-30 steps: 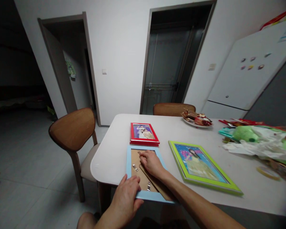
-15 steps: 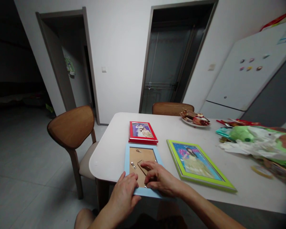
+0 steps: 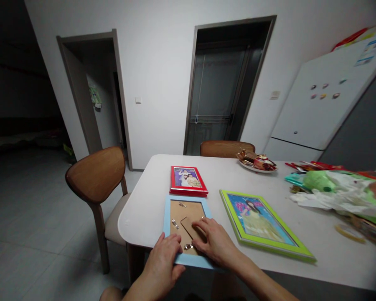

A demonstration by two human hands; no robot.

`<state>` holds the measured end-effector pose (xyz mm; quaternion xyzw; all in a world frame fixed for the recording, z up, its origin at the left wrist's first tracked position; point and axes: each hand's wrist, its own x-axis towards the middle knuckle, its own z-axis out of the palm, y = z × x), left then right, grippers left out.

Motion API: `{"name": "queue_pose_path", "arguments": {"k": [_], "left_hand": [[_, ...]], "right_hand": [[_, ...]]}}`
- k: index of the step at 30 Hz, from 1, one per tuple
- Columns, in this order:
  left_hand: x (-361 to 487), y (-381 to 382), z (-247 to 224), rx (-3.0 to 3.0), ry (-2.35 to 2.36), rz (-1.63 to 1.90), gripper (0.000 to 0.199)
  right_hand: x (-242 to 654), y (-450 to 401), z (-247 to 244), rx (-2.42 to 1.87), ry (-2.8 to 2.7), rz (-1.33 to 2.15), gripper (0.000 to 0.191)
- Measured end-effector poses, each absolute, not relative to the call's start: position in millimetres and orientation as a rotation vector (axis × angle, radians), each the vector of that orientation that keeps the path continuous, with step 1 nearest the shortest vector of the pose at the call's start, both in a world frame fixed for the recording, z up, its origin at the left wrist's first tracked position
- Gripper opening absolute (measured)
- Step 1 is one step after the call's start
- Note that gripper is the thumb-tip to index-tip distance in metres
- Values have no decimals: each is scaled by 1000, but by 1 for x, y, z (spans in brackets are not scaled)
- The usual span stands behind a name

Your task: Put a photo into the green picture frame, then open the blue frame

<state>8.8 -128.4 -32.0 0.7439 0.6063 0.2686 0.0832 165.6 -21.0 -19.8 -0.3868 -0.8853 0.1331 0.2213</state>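
Note:
A light blue picture frame (image 3: 194, 260) lies face down at the table's near edge, its brown backing board (image 3: 185, 214) showing. Metal turn clips sit around the board, among them an upper clip (image 3: 182, 205), a left clip (image 3: 175, 224) and a bottom clip (image 3: 188, 247). My left hand (image 3: 164, 259) holds the frame's lower left corner, fingers on top and thumb at the near edge. Over the board's right side is my right hand (image 3: 217, 242), fingers apart and bent, thumb near the bottom clip. A thin dark angled line, perhaps the stand's outline, shows mid-board.
Behind the blue frame lies a red picture frame (image 3: 189, 193). A green picture frame (image 3: 238, 228) lies to the right. Farther off are a plate of food (image 3: 257, 167), crumpled plastic bags (image 3: 335, 188) and a tape roll (image 3: 349, 234). Chairs (image 3: 97, 175) stand around the table (image 3: 141, 205).
My right fingers have shifted off the bottom clip and spread; that clip now shows lying across the board. My left hand stays at the corner. The whole view has dropped slightly.

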Motion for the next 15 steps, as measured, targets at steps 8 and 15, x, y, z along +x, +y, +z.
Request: {"name": "queue_pose_path", "arguments": {"k": [8,15], "left_hand": [[6,-123,-32,2009,1746,1105,54],[-2,-88,-19,1338,1535,1576,44]], "right_hand": [[166,-19,-4,-1121,-2372,355,37],[146,-31,21,-937,-2351,361,32]]}}
